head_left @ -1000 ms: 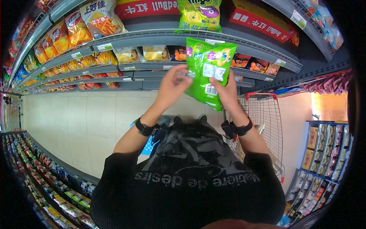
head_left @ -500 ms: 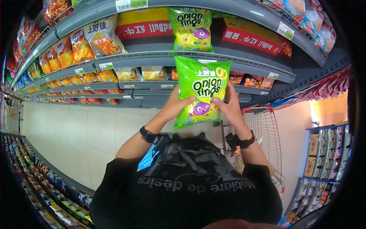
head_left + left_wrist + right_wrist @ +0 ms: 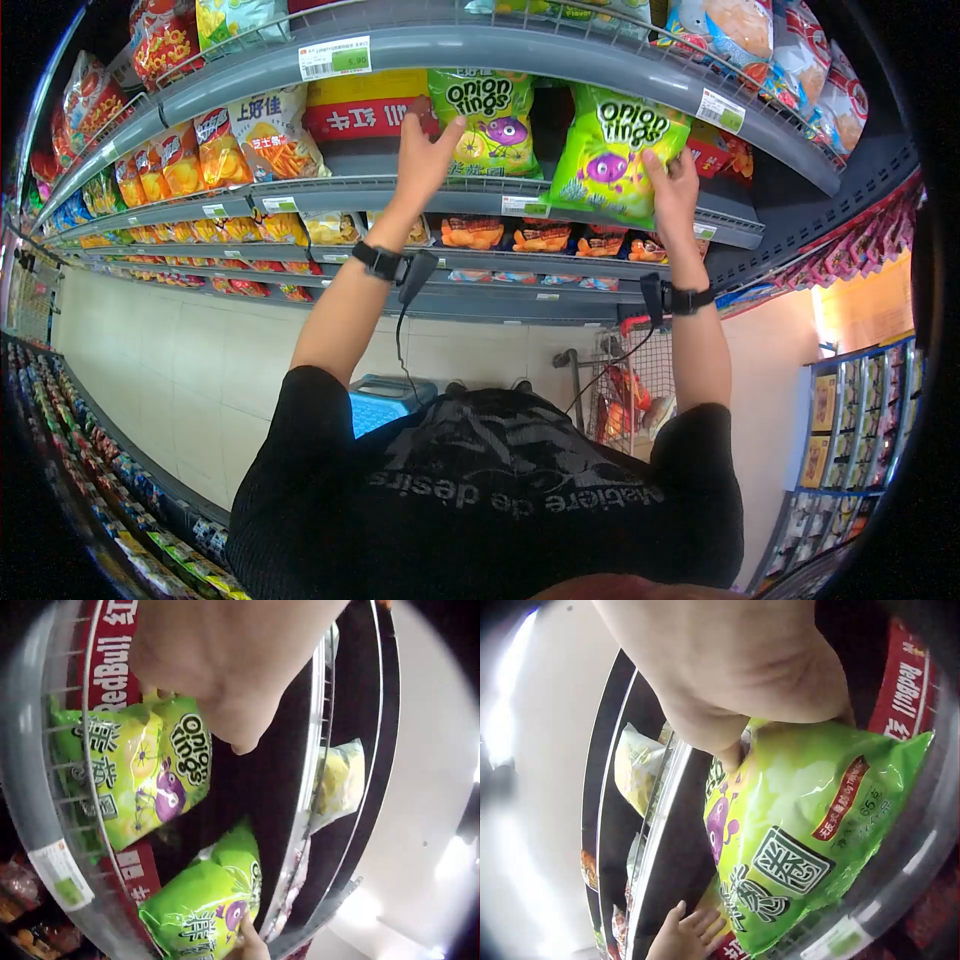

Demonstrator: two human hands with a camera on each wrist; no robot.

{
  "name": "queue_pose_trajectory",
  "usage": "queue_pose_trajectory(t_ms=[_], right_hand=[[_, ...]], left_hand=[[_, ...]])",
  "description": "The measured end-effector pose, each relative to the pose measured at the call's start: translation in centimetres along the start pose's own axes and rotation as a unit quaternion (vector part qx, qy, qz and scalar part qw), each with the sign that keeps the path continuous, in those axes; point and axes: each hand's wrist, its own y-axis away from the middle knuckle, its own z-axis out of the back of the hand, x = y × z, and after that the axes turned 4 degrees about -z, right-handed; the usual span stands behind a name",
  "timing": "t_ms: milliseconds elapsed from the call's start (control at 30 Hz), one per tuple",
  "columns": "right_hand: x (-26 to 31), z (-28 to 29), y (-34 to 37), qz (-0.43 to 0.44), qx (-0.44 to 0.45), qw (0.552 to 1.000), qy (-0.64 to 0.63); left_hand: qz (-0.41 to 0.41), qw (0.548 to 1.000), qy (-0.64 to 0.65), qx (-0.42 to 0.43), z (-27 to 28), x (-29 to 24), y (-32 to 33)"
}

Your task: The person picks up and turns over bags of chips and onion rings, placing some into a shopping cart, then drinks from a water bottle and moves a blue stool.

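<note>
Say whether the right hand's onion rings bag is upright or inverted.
The bag is upright, slightly tilted: the head view shows its lettering right way up.

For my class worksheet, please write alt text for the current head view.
A person's right hand grips a green onion rings bag at a store shelf; their left hand is spread beside a second such bag.

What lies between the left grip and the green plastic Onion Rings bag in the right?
In the head view, a second green plastic Onion Rings bag stands there on the grey shelf.
</note>
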Motion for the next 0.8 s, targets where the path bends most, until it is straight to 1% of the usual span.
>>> queue_pose_trajectory(t_ms=[33,67,167,200,267,300,333,433,500,567,633,700,733,800], right_hand=[[-0.3,0.0,-1.7,0.012,-0.005,1.000,0.009],[-0.7,-0.1,-3.0,0.023,-0.010,1.000,0.018],[-1.9,-0.5,-6.2,0.049,-0.020,0.995,0.087],[-2.9,-0.7,-7.1,0.099,-0.023,0.990,0.100],[-8.2,-0.6,-9.1,0.106,0.009,0.985,0.133],[-7.8,-1.1,-8.9,0.110,0.026,0.982,0.149],[-7.4,-1.3,-7.8,0.046,0.066,0.990,0.114],[-9.6,-0.7,-7.7,-0.025,0.102,0.989,0.105],[-7.6,-0.8,-6.5,-0.034,0.110,0.987,0.116],[-5.1,-0.8,-5.4,-0.051,0.112,0.983,0.137],[-7.4,0.1,-6.4,-0.024,0.128,0.983,0.130],[-7.0,0.2,-6.0,-0.015,0.133,0.985,0.107],[-6.6,0.6,-5.8,-0.049,0.140,0.982,0.114],[-5.4,1.1,-5.4,-0.073,0.130,0.978,0.148]], left_hand=[[0.002,0.999,-0.041,-0.001,0.0,-0.1,-1.3],[-0.011,0.999,0.034,0.018,-0.5,1.0,-2.4],[0.060,0.998,0.019,0.010,-2.0,1.1,-3.1],[0.065,0.998,0.020,-0.009,-2.4,0.3,-3.0],[0.067,0.997,0.037,-0.022,-3.5,2.8,-3.3],[0.068,0.996,0.046,-0.029,-3.9,3.3,-3.5],[0.061,0.996,0.051,-0.038,-4.1,3.7,-3.4],[0.043,0.996,0.060,-0.051,-4.4,3.6,-3.2],[0.036,0.997,0.055,-0.043,-4.5,3.9,-3.2],[0.018,0.995,0.081,-0.048,-4.7,4.0,-3.2],[0.004,0.994,0.091,-0.062,-5.0,3.9,-3.2],[-0.002,0.993,0.083,-0.087,-5.2,3.5,-2.9],[0.005,0.994,0.060,-0.089,-5.2,3.3,-2.8],[0.018,0.995,0.014,-0.095,-5.2,2.3,-2.6]])
